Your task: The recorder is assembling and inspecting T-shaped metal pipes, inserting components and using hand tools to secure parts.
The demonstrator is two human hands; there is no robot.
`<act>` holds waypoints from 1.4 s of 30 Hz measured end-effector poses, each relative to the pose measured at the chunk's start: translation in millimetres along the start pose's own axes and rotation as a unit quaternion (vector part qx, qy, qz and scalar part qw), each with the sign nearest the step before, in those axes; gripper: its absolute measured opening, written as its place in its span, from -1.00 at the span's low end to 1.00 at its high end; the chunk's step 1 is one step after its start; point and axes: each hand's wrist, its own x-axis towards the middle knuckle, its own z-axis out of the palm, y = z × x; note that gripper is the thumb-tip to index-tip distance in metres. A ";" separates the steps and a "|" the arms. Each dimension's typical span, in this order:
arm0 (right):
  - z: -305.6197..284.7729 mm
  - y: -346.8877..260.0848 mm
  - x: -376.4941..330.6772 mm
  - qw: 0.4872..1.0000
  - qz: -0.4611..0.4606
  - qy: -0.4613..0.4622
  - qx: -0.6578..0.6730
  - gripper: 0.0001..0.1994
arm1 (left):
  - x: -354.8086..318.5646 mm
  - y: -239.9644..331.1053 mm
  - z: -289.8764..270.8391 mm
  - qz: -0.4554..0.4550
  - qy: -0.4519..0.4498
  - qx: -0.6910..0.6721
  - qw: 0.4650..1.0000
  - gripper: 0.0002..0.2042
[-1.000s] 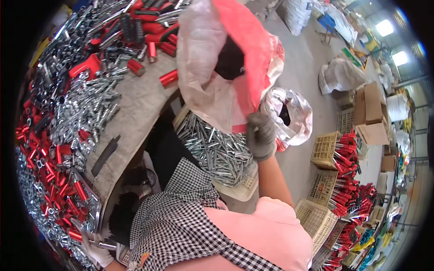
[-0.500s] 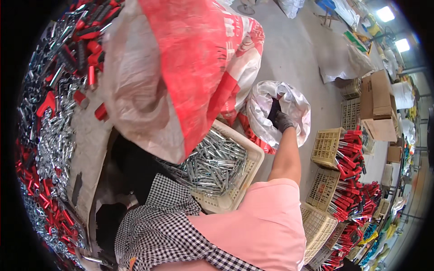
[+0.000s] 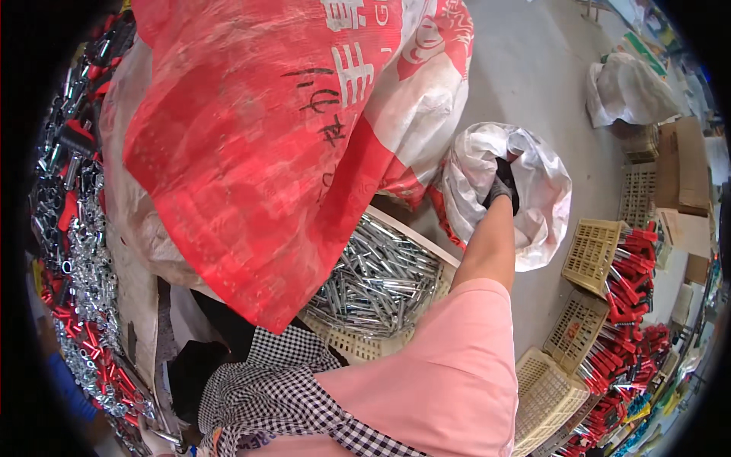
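The right hand [image 3: 499,190], gloved in grey, is inside the mouth of a white sack [image 3: 544,209], which stands just beyond and to the right of the rod crate [image 3: 354,344]. The wrist is at the opening; the fingers are hidden in the dark interior, so whether they are spread or closed on anything cannot be determined. The left hand [image 3: 158,443] is barely in view at the lower edge, well to the left of the crate, near a shiny metal bar [image 3: 169,438]; its grip cannot be determined. The hands are well apart. The white sack's mouth gapes with rolled, crumpled edges; its contents cannot be made out. The crate, pale and slotted, carries a jumbled pile of slim metal rods [image 3: 381,278]. A large red and white sack [image 3: 251,152] looms over the crate's left and far portions, hiding part of the rods; its own contents are not visible. Left of the crate, a workbench [image 3: 137,305] bears a dense heap of silver metal parts [image 3: 91,266] mixed with red tubes [image 3: 84,343]. Well to the right of the crate, yellow baskets [image 3: 590,255] stand in a row, with red-handled tools [image 3: 628,282] massed along their far side. Beyond these is an open cardboard box [image 3: 681,167].
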 end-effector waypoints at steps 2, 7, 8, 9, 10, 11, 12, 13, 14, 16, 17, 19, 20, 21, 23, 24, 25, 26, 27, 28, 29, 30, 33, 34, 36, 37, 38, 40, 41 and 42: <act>63.3 0.2 9.3 0.999 0.024 -0.038 -0.003 0.11 | -1.9 22.4 -19.2 0.052 -0.032 0.054 0.997 -0.80; 80.0 1.3 3.4 0.996 0.062 -0.053 -0.046 -0.06 | -31.9 30.7 11.4 0.011 0.042 0.037 0.998 -0.80; 88.4 19.8 -9.9 0.994 0.077 -0.058 -0.054 -0.09 | -22.6 37.5 2.6 0.006 0.016 0.056 0.998 -0.80; 88.8 10.9 -17.9 0.993 0.080 -0.057 -0.062 -0.13 | -23.7 34.4 4.4 0.001 0.021 0.044 0.999 -0.78; 86.8 12.4 -26.8 0.992 0.086 -0.054 -0.073 -0.16 | -46.0 32.0 33.0 -0.002 0.021 0.048 0.999 -0.78; 80.1 13.9 -33.5 0.991 0.093 -0.051 -0.085 -0.19 | -81.7 32.6 76.2 0.006 0.064 0.053 0.997 -0.77; 65.7 11.3 -41.3 0.990 0.096 -0.045 -0.092 -0.22 | -100.0 32.1 97.6 0.015 0.105 0.052 0.993 -0.75; 58.8 1.3 -44.4 0.989 0.098 -0.044 -0.098 -0.26 | -72.3 47.6 64.2 0.016 0.106 0.050 0.993 -0.75; 54.9 -7.9 -51.5 0.988 0.101 -0.043 -0.104 -0.29 | -53.9 48.2 28.1 -0.007 0.001 0.073 0.997 -0.80; 44.5 -19.4 -57.6 0.986 0.109 -0.038 -0.122 -0.35 | 2.1 42.3 -19.7 -0.034 -0.106 0.098 0.989 -0.81; 28.6 -25.2 -59.4 0.984 0.112 -0.033 -0.131 -0.38 | 9.2 37.0 -20.3 -0.043 -0.109 0.082 0.990 -0.78; 15.4 -28.4 -71.6 0.981 0.122 -0.028 -0.150 -0.43 | 4.2 34.4 -13.8 -0.053 -0.110 0.069 0.990 -0.70; 21.3 -31.3 -84.5 0.979 0.125 -0.027 -0.160 -0.46 | -4.7 33.2 -6.5 -0.054 -0.076 0.049 0.994 -0.65; 31.8 -41.1 -100.9 0.978 0.124 -0.031 -0.166 -0.48 | -26.8 36.6 5.7 -0.050 -0.039 0.025 0.998 -0.59; 23.5 -45.2 -124.5 0.975 0.128 -0.029 -0.179 -0.52 | -33.3 41.7 10.8 -0.062 -0.036 0.019 0.997 -0.58; 13.9 -47.6 -134.0 0.973 0.131 -0.025 -0.187 -0.54 | -27.6 42.2 9.6 -0.075 -0.055 0.019 0.995 -0.57; 10.2 -50.7 -145.8 0.972 0.133 -0.022 -0.195 -0.56 | -24.2 41.7 6.8 -0.087 -0.074 0.019 0.993 -0.57; 9.5 -50.5 -159.9 0.970 0.135 -0.022 -0.202 -0.57 | -23.6 41.5 4.1 -0.084 -0.061 0.011 0.995 -0.56; 3.6 -57.2 -169.3 0.968 0.138 -0.019 -0.210 -0.58 | -24.3 41.0 2.7 -0.084 -0.061 0.010 0.995 -0.56; -1.1 -56.8 -169.7 0.967 0.139 -0.015 -0.212 -0.58 | -27.6 40.9 7.7 -0.088 -0.054 0.016 0.995 -0.55; -5.9 -58.1 -167.4 0.969 0.135 -0.014 -0.204 -0.57 | -30.1 40.9 12.0 -0.091 -0.046 0.022 0.995 -0.55; -10.9 -59.4 -161.9 0.972 0.128 -0.015 -0.196 -0.56 | -26.9 38.5 8.0 -0.092 -0.045 0.021 0.995 -0.55; -7.1 -55.8 -163.6 0.979 0.109 -0.020 -0.173 -0.51 | -13.1 36.3 -3.8 -0.078 -0.068 0.002 0.995 -0.57; -8.2 -54.4 -164.1 0.981 0.101 -0.021 -0.165 -0.49 | -7.6 36.5 -10.1 -0.052 -0.073 0.017 0.996 -0.56; -12.0 -56.8 -164.0 0.985 0.083 -0.020 -0.150 -0.44 | -0.1 32.2 -14.5 -0.021 -0.079 0.027 0.996 -0.54; -13.8 -58.5 -165.3 0.987 0.072 -0.020 -0.142 -0.41 | -3.6 32.0 -12.3 -0.015 -0.077 0.019 0.997 -0.54; -17.7 -54.4 -170.7 0.989 0.060 -0.019 -0.135 -0.38 | 4.0 32.1 -17.4 -0.010 -0.082 0.016 0.996 -0.56; -20.0 -48.0 -186.0 0.992 0.037 -0.014 -0.122 -0.32 | -4.6 32.7 -6.6 -0.040 -0.061 -0.036 0.997 -0.56; -26.5 -47.3 -190.1 0.993 0.025 -0.013 -0.116 -0.28 | -3.6 29.6 -6.4 -0.023 -0.042 -0.015 0.999 -0.55; -31.7 -51.4 -194.0 0.994 0.015 -0.012 -0.111 -0.25 | -0.7 30.3 -13.2 -0.026 -0.035 -0.011 0.999 -0.55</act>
